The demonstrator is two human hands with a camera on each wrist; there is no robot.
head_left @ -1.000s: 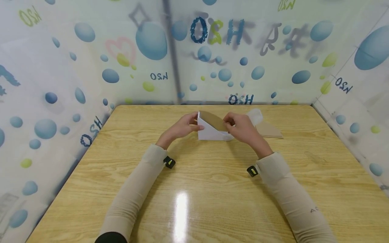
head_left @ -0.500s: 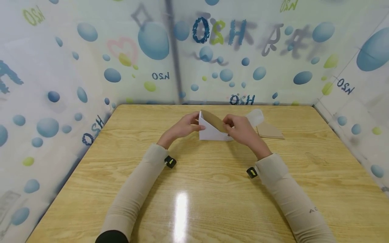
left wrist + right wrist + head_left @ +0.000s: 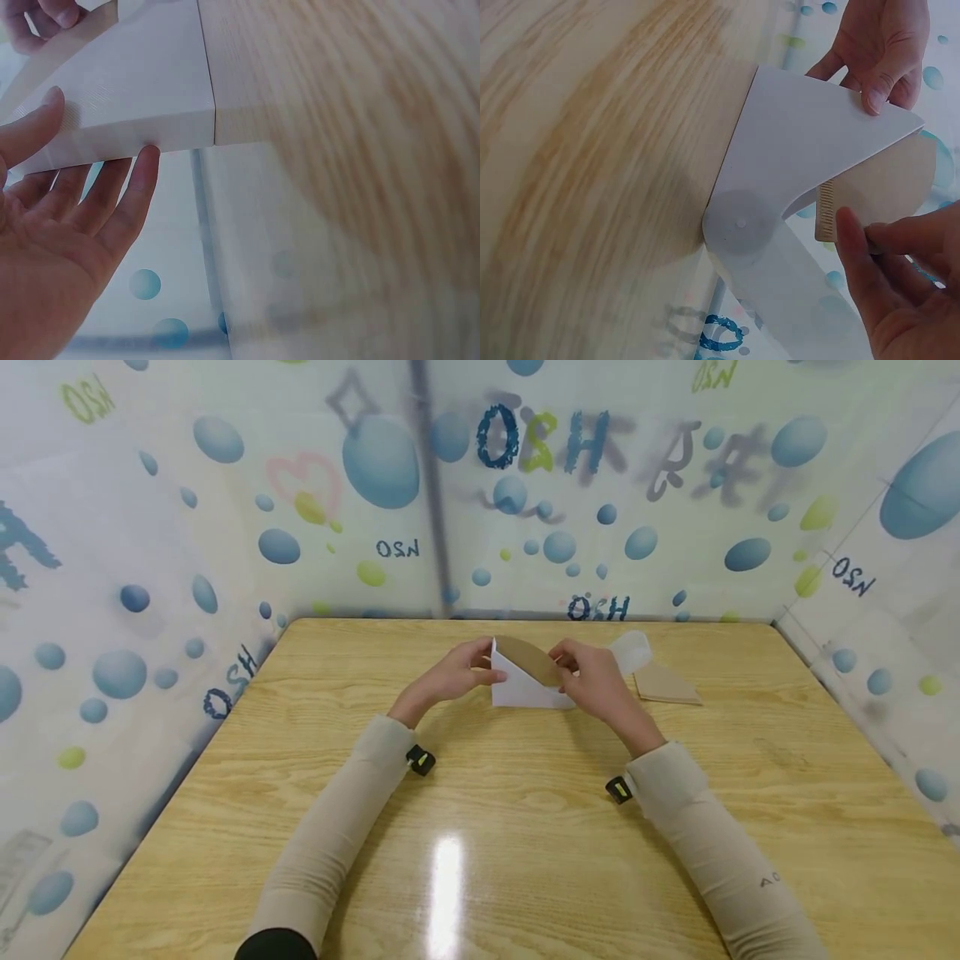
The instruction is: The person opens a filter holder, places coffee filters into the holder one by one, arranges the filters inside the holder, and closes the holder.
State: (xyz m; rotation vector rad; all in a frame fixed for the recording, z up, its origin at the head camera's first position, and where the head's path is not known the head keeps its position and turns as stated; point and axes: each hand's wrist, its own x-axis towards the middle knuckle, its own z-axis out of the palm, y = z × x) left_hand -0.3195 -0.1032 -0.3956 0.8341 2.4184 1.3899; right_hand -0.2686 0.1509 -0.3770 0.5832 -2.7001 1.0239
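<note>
A white wedge-shaped case (image 3: 521,687) with a clear hinged lid (image 3: 791,281) stands on the table, its lid swung open to the right. My left hand (image 3: 455,670) holds its tall left end, thumb on the near face and fingers along the end wall (image 3: 161,133). Brown paper coffee filters (image 3: 528,658) stick out of the slanted opening; the crimped edge shows in the right wrist view. My right hand (image 3: 592,675) pinches these filters (image 3: 889,184) by their right corner between thumb and fingers. How many filters are there cannot be told.
More brown coffee filters (image 3: 667,683) lie flat on the wooden table (image 3: 525,793), right of the case and behind my right hand. Patterned walls (image 3: 457,527) stand along the far edge and both sides.
The brown filters leaned and bowed half a second ago and now show a flatter, broader face. My right hand shifted only slightly. My left hand keeps its hold on the case.
</note>
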